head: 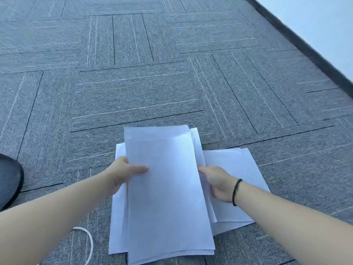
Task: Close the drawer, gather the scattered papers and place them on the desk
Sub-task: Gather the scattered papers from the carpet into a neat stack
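Note:
A stack of white papers point(166, 188) lies over the grey carpet in the lower middle of the head view, its sheets roughly aligned and a little fanned. My left hand point(122, 173) grips the stack's left edge, thumb on top. My right hand point(215, 182), with a black band at the wrist, holds the right edge, fingers under the sheets. More white papers point(235, 188) lie flat on the carpet just right of the stack, partly under my right hand. No drawer or desk is in view.
Grey carpet tiles point(133, 83) fill the floor. A dark rounded object point(9, 178) sits at the left edge. A white cable point(89, 243) loops near the bottom left. A dark skirting and pale wall point(315, 25) run along the upper right.

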The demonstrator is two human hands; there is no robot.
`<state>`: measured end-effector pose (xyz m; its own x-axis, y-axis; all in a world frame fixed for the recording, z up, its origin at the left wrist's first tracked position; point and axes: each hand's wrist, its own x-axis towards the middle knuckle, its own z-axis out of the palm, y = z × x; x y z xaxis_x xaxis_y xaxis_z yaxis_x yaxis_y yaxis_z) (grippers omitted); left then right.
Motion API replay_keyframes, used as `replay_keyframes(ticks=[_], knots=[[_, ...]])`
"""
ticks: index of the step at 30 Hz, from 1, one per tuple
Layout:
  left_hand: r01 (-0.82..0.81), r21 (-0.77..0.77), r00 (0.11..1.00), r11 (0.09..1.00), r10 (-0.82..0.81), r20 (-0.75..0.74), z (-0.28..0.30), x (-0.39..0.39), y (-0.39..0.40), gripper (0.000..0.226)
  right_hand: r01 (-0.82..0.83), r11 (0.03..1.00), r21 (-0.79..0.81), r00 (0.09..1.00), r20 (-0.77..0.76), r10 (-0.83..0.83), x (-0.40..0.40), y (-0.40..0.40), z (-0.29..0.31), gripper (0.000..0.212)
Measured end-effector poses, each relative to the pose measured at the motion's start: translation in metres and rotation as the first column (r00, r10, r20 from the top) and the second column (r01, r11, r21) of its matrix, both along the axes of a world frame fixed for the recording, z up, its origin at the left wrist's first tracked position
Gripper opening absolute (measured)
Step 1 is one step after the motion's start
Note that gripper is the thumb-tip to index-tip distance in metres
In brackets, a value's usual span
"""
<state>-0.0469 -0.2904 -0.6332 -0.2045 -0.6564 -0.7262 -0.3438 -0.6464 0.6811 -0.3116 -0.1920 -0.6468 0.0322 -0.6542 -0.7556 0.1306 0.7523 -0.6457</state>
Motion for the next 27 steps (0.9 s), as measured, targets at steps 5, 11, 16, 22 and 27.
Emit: replay_keyframes(ticks=[5,11,16,22,27], knots=[[-0.039,-0.231,0.987,0.972,0.074,0.145,-0.006,0.009,-0.011,0.079,-0.545,0.839,0.018,0.380,-0.886,0.265,-0.045,-0.034,0.011,0.052],[-0.046,-0.269,0.908,0.962,0.152,0.390,-0.006,0.019,-0.013,0.110,-0.642,0.656,0.397,-0.004,-0.857,0.515,-0.069,-0.052,0.021,0.102],[-0.061,-0.177,0.870,0.982,0.140,0.472,-0.010,0.019,-0.015,0.047,-0.666,0.614,0.424,0.016,-0.814,0.580,-0.060,-0.049,0.019,0.075],[-0.081,-0.191,0.832,0.978,0.172,0.527,-0.028,0.014,-0.014,0.052,-0.670,0.613,0.417,-0.043,-0.847,0.529,-0.045,-0.024,0.018,0.086],[-0.052,-0.204,0.857,0.978,0.149,0.493,-0.007,0.001,-0.002,0.038,-0.600,0.703,0.381,0.091,-0.841,0.534,-0.047,-0.021,0.018,0.093]])
